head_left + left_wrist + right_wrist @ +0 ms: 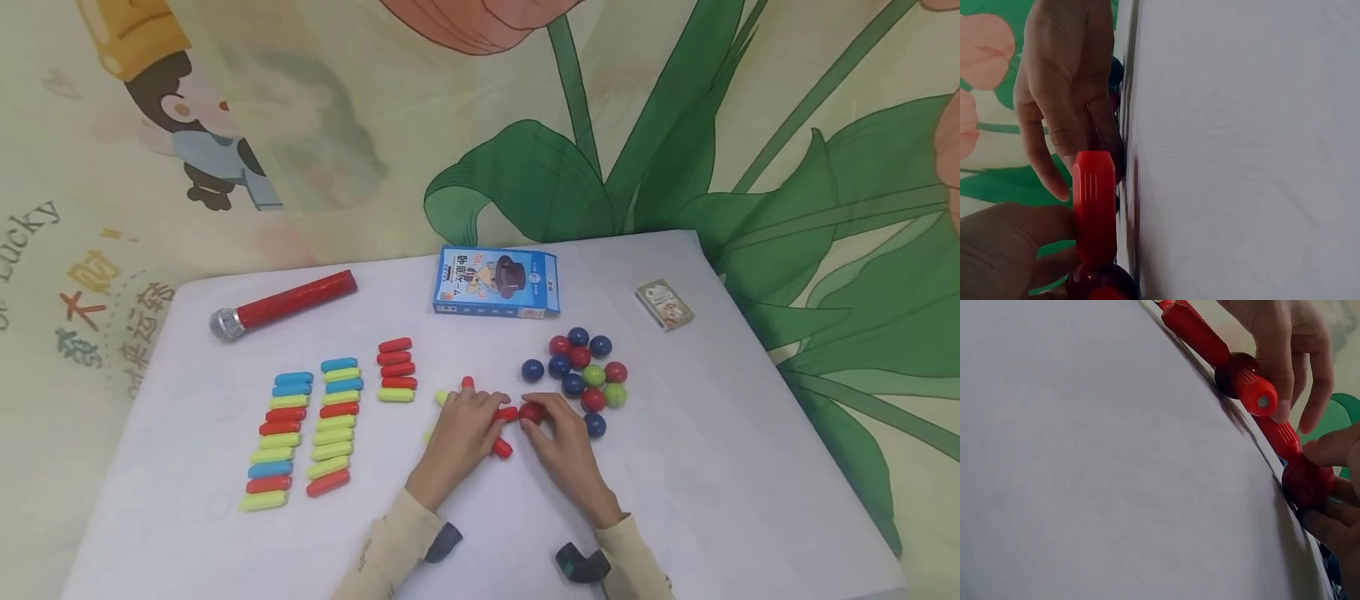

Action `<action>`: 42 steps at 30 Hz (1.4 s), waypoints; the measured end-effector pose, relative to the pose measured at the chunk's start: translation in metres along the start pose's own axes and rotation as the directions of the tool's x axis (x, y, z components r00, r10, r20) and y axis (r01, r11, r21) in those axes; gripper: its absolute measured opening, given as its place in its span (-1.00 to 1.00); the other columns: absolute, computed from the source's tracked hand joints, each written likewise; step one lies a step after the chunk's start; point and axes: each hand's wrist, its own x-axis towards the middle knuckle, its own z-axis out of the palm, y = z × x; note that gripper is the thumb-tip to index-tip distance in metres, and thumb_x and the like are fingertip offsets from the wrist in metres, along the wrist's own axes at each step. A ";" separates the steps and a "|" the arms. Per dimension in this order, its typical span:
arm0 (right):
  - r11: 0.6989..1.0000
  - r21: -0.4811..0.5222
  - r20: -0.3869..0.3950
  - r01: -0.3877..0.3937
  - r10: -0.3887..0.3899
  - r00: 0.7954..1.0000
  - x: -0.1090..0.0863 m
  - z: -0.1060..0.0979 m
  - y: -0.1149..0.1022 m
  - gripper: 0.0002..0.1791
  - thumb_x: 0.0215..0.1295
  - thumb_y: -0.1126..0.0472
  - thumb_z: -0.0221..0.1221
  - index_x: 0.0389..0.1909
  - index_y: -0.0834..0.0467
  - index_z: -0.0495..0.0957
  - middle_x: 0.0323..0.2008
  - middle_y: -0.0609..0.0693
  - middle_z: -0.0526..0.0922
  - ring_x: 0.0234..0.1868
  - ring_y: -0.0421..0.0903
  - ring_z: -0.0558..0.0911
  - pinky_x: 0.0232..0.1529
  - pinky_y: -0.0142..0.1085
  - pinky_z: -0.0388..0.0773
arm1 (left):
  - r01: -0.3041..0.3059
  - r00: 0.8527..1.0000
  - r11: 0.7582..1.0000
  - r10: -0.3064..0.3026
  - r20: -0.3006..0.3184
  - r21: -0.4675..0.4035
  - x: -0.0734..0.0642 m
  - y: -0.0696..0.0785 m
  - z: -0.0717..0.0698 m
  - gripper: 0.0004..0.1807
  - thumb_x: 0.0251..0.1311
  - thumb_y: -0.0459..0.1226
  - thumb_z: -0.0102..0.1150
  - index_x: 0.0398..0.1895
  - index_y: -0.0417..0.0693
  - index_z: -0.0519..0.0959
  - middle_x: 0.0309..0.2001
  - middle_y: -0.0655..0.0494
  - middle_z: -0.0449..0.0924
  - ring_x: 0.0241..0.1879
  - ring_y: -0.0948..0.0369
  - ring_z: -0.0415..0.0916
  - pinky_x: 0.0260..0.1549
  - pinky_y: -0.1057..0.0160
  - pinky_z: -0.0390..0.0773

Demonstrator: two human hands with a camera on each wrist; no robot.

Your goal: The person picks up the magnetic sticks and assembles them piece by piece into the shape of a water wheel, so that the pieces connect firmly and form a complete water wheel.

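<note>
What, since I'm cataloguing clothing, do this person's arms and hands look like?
The left sleeve and right sleeve are long and cream-coloured, the left with small dark marks. The left hand and right hand are bare. One dark piece shows beside the left sleeve, another beside the right.

The person is wearing long cream sleeves. The left sleeve point(393, 537) is ending in a plain cuff and bearing small dark marks, too small to read. The right sleeve point(633, 558) is showing the same cream cloth. Beside the left cuff, a dark, blunt block point(444, 542) is jutting out; by the right, another dark piece point(585, 565) is showing an angular, notched outline. Both hands are emerging bare: left hand point(467, 429), right hand point(561, 433).
</note>
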 end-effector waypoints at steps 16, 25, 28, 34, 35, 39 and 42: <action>0.963 -0.239 -0.392 0.123 -0.212 0.895 -0.020 -0.037 0.009 -0.65 0.01 0.48 0.27 -0.12 0.24 0.58 -0.17 0.08 0.60 -0.13 0.03 0.52 -0.11 -0.27 0.43 | 0.109 0.992 0.986 -0.116 -0.053 -0.126 -0.005 -0.017 -0.011 -0.52 0.03 -0.13 0.42 0.06 0.07 0.56 -0.10 0.14 0.59 -0.15 0.21 0.47 -0.12 0.22 0.56; 0.962 -0.266 -0.225 -0.060 -0.002 0.974 -0.032 -0.033 0.010 -0.66 0.07 0.42 0.31 -0.09 0.19 0.57 -0.11 0.04 0.54 -0.04 -0.01 0.53 -0.01 -0.12 0.55 | 0.302 0.953 0.953 -0.301 -0.046 0.029 0.004 -0.010 -0.006 -0.49 0.03 -0.13 0.41 0.07 -0.03 0.54 -0.26 0.04 0.66 -0.31 0.14 0.44 -0.27 0.25 0.46; 0.990 -0.138 -0.132 -0.037 0.019 0.991 -0.026 -0.024 0.003 -0.64 0.10 0.42 0.31 -0.06 0.15 0.55 -0.09 -0.02 0.55 0.02 -0.07 0.56 0.05 -0.20 0.55 | 0.295 0.954 0.955 -0.295 -0.045 -0.005 0.005 -0.009 -0.004 -0.52 0.02 -0.18 0.42 0.05 -0.02 0.56 -0.31 0.07 0.66 -0.35 0.18 0.40 -0.35 0.29 0.43; 0.994 0.098 -0.001 -0.052 0.052 0.999 0.002 -0.003 -0.005 -0.67 0.18 0.40 0.26 -0.03 0.12 0.55 -0.08 -0.06 0.59 0.04 -0.10 0.60 0.06 -0.29 0.55 | 0.206 0.978 0.968 -0.209 -0.006 -0.142 0.001 -0.010 -0.004 -0.56 0.03 -0.24 0.41 0.05 0.05 0.59 -0.32 0.16 0.64 -0.32 0.24 0.37 -0.41 0.38 0.44; 0.992 0.112 0.003 -0.053 0.053 0.999 0.006 0.000 -0.006 -0.67 0.18 0.41 0.25 -0.03 0.12 0.56 -0.08 -0.04 0.59 0.04 -0.09 0.60 0.07 -0.30 0.54 | 0.189 0.981 0.968 -0.192 -0.003 -0.162 0.000 -0.010 -0.004 -0.56 0.04 -0.24 0.41 0.04 0.06 0.60 -0.31 0.17 0.63 -0.31 0.25 0.38 -0.41 0.39 0.44; 0.985 0.162 0.010 -0.053 0.052 0.999 0.015 0.009 -0.006 -0.69 0.17 0.45 0.23 -0.06 0.16 0.58 -0.08 0.02 0.59 0.05 -0.05 0.59 0.12 -0.35 0.50 | 0.140 0.990 0.968 -0.143 0.000 -0.209 -0.004 -0.015 -0.003 -0.59 0.05 -0.28 0.39 0.03 0.08 0.60 -0.27 0.17 0.62 -0.29 0.27 0.40 -0.41 0.40 0.44; 0.983 0.178 0.001 -0.037 0.038 0.999 0.016 0.011 -0.006 -0.69 0.16 0.46 0.23 -0.06 0.16 0.57 -0.07 0.03 0.59 0.05 -0.04 0.59 0.10 -0.38 0.50 | 0.133 0.991 0.966 -0.136 0.000 -0.222 -0.006 -0.018 -0.002 -0.58 0.06 -0.27 0.39 0.05 0.09 0.60 -0.23 0.19 0.62 -0.29 0.29 0.39 -0.41 0.43 0.44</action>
